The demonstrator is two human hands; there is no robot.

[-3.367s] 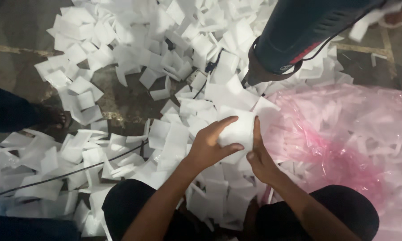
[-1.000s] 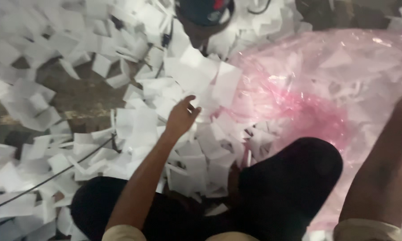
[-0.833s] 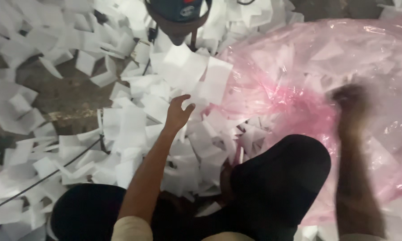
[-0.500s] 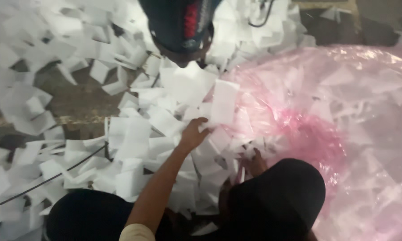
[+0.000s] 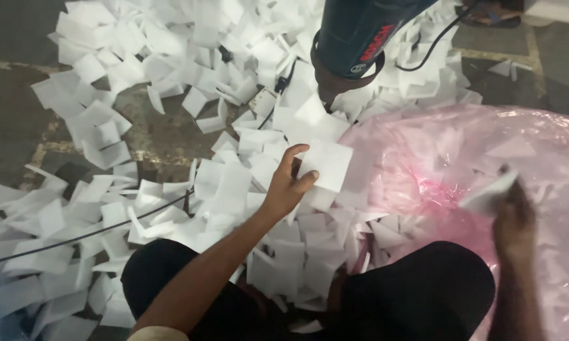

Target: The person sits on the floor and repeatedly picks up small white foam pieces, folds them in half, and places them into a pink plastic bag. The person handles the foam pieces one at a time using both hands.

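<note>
Gripping white foam square (image 5: 327, 165) with left hand (image 5: 286, 187), right hand (image 5: 513, 218) blurred over pink bag (image 5: 423, 158)

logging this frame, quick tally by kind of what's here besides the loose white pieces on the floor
hands: 2, left hand on a white square piece, right hand blurred, holding a white piece
pink plastic bag: 1
dark blue power tool: 1
black cords: at least 2
total: 6

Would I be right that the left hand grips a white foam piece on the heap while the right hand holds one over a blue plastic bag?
Not quite: the head view shows the plastic bag is pink. The left hand grips a white foam piece; the right hand holds another over it.
</note>
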